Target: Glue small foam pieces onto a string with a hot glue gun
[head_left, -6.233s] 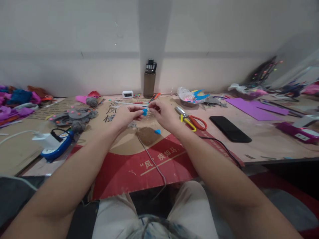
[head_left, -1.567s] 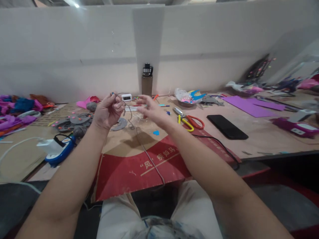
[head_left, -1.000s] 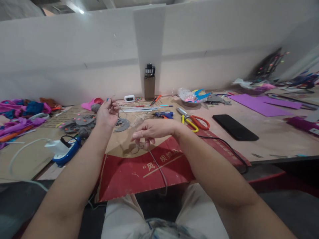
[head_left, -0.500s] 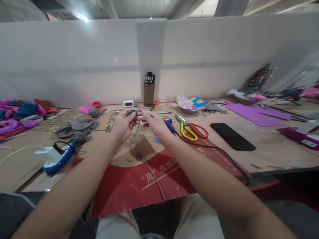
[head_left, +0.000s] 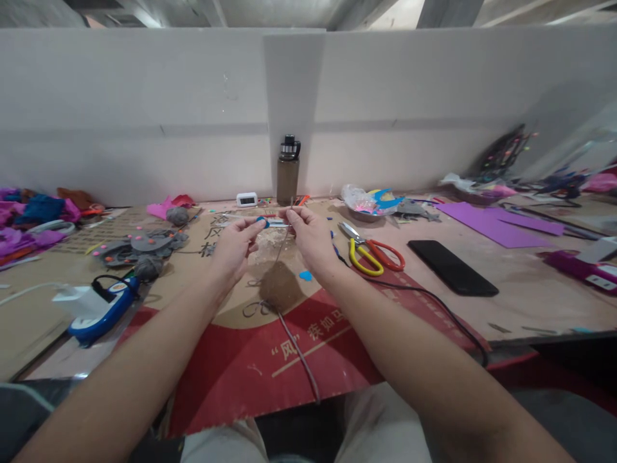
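Observation:
My left hand point(head_left: 237, 243) pinches a small round blue piece point(head_left: 263, 222) between thumb and fingertips. To its right, my right hand point(head_left: 308, 235) is closed on a thin grey cord point(head_left: 282, 247), whose tip pokes up above the fingers. From there the cord runs down to loose loops on the cardboard point(head_left: 231, 366), and a length of it crosses the red print to the front edge. A small blue scrap point(head_left: 305, 276) lies by my right wrist. The glue gun is mostly covered by my right hand.
Right of my hands lie scissors point(head_left: 359, 252), a black cable point(head_left: 429, 294) and a black phone point(head_left: 452, 267). A bowl point(head_left: 369, 213) of scraps and a bottle point(head_left: 288, 177) stand behind. Grey felt pieces point(head_left: 139, 247) and a blue power strip point(head_left: 108, 312) are on the left.
My hands have moved apart. The left keeps the blue piece, while the right has risen slightly with the cord, which now hangs straighter. More of the blue scrap shows.

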`<action>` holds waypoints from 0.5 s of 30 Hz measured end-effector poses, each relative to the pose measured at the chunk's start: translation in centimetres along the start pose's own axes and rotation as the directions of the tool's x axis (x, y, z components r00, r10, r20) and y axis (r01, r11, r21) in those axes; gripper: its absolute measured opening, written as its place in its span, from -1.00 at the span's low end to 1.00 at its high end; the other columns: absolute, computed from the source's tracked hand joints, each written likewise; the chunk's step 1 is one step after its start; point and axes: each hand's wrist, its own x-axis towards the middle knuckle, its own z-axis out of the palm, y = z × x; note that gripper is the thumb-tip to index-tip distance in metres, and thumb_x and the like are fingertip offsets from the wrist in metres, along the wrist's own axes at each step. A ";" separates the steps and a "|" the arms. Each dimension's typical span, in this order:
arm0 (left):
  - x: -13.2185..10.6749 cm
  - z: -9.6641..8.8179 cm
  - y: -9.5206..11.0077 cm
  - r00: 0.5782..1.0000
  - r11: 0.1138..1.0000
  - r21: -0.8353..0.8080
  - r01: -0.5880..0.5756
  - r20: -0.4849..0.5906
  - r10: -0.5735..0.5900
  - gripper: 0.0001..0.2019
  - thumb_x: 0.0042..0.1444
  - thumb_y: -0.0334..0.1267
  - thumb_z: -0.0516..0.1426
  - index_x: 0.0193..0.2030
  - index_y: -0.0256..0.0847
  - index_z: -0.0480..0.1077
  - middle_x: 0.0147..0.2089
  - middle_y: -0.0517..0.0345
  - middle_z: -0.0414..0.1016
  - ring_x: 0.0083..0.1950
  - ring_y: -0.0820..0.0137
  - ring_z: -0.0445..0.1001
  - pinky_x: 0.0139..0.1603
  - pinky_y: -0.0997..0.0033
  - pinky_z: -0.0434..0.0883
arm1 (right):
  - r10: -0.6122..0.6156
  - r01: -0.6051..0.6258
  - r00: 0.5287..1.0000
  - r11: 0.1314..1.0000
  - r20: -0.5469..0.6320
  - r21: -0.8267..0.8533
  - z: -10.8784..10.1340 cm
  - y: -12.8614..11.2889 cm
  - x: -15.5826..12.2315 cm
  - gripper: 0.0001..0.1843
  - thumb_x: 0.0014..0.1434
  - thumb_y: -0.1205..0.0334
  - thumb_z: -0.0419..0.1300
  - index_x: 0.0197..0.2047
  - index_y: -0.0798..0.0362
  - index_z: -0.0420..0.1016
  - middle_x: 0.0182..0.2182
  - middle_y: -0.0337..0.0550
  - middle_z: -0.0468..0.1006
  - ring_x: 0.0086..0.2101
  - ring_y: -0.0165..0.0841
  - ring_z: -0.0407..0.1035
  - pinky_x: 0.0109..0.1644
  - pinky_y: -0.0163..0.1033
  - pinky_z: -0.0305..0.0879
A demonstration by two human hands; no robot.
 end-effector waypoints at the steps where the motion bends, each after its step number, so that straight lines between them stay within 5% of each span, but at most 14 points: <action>1: 0.1 -0.2 0.1 1.000 1.000 -0.027 -0.001 -0.016 0.000 -0.82 -0.17 -0.34 0.30 -0.44 -0.29 0.39 -0.56 0.31 0.26 -0.62 0.68 0.13 -0.71 0.67 0.01 | -0.025 0.026 0.999 0.999 0.030 -0.042 -0.1 0.0 0.0 -0.78 0.12 0.18 0.06 -0.27 0.09 0.47 -0.39 -0.20 0.47 -0.39 -0.49 0.30 -0.28 -0.35 0.24; 6: 0.6 -0.8 0.2 0.998 0.997 -0.045 0.062 0.007 -0.061 -0.84 -0.15 -0.36 0.29 -0.45 -0.32 0.38 -0.57 0.26 0.26 -0.60 0.63 0.22 -0.63 0.63 0.17 | -0.074 0.138 0.972 0.947 0.224 -0.289 -0.1 -0.1 -0.8 -0.74 0.13 0.26 0.04 -0.10 0.04 0.40 -0.41 -0.25 0.42 -0.51 -0.51 0.25 -0.38 -0.34 0.23; 12: 0.7 -1.0 -0.2 0.997 0.995 0.053 0.079 0.008 -0.080 -0.81 -0.13 -0.30 0.28 -0.51 -0.31 0.34 -0.60 0.27 0.23 -0.66 0.67 0.12 -0.74 0.65 -0.03 | -0.206 0.329 0.935 0.810 0.290 -0.486 0.0 -0.4 -1.3 -0.88 0.14 0.27 0.03 -0.34 0.06 0.37 -0.43 -0.21 0.43 -0.40 -0.43 0.28 -0.27 -0.30 0.19; 15: 0.6 -0.8 -0.4 0.994 0.993 0.053 0.101 0.032 -0.103 -0.84 -0.10 -0.29 0.26 -0.47 -0.33 0.38 -0.58 0.23 0.28 -0.64 0.66 0.15 -0.71 0.65 0.03 | -0.263 0.377 0.923 0.764 0.282 -0.523 0.1 -0.6 -1.3 -0.88 0.14 0.29 0.01 -0.35 0.06 0.35 -0.43 -0.21 0.42 -0.39 -0.41 0.26 -0.26 -0.29 0.17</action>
